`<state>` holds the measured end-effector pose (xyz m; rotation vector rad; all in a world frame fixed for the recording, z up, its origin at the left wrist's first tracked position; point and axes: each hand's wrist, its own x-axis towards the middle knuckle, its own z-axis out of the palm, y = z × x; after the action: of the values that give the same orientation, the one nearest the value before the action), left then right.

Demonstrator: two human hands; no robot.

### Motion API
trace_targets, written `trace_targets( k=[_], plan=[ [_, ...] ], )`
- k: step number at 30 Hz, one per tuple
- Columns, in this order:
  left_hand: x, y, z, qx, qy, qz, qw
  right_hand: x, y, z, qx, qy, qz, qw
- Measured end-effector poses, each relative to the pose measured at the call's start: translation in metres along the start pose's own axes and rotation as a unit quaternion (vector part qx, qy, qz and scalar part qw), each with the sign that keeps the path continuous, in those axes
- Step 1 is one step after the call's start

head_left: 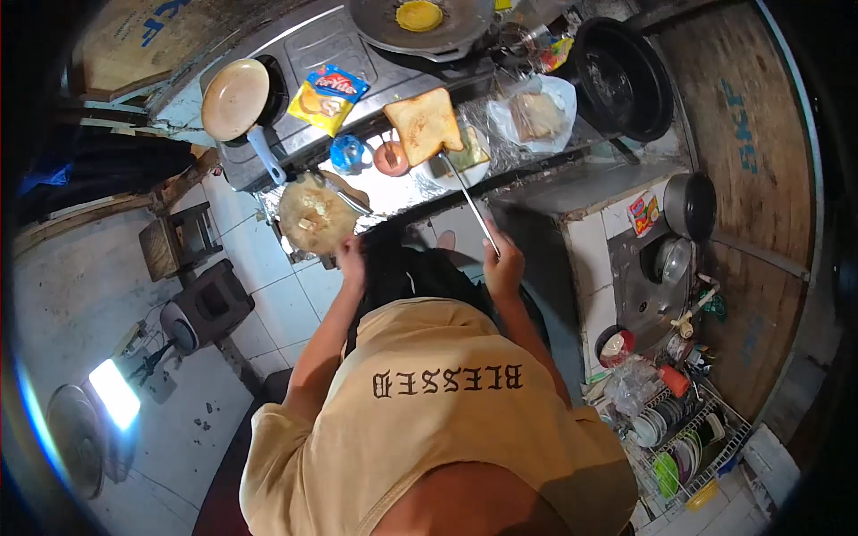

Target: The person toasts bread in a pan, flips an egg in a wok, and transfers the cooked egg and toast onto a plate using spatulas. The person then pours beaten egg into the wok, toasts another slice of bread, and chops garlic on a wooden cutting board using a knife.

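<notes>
My right hand [504,261] is closed around the long metal handle of a spatula [468,198]. A browned slice of bread [422,125] is at the spatula's far end, over the counter, and covers its blade. At the near edge of a round wooden chopping board [304,234], the fingers of my left hand [350,261] are curled against the rim. Small pale pieces and a knife [347,194] lie on this board. Beneath and beside the bread sits a plate [468,177] with food, partly hidden. A small pinkish bowl [391,159] stands left of the bread.
On the stove are a frying pan [236,98] and a large pan [380,27] holding a round yellow piece [418,15]. A yellow-and-blue packet [327,98], bagged bread [538,116] and a black basin [624,79] line the counter. A dish rack [684,447] stands at right.
</notes>
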<state>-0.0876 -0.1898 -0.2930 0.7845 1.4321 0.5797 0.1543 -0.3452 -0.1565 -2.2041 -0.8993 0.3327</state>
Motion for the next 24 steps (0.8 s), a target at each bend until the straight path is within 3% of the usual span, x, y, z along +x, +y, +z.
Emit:
trace_targets(
  k=[2,7,16,24],
  plan=[
    [-0.015,-0.018,0.033,0.065,-0.095,0.049,0.992,-0.012,0.014,-0.013,0.002,-0.003,0.008,1.000],
    [-0.039,-0.014,0.095,0.049,-0.186,0.001,0.981,-0.032,0.028,-0.046,-0.042,-0.034,0.082,0.995],
    [-0.034,-0.004,0.153,-0.028,-0.215,-0.004,0.976,-0.050,0.039,-0.038,-0.013,-0.026,0.084,0.996],
    [0.001,-0.003,0.196,-0.039,-0.142,0.003,0.989,-0.064,0.047,-0.003,0.023,0.005,0.165,0.986]
  ],
)
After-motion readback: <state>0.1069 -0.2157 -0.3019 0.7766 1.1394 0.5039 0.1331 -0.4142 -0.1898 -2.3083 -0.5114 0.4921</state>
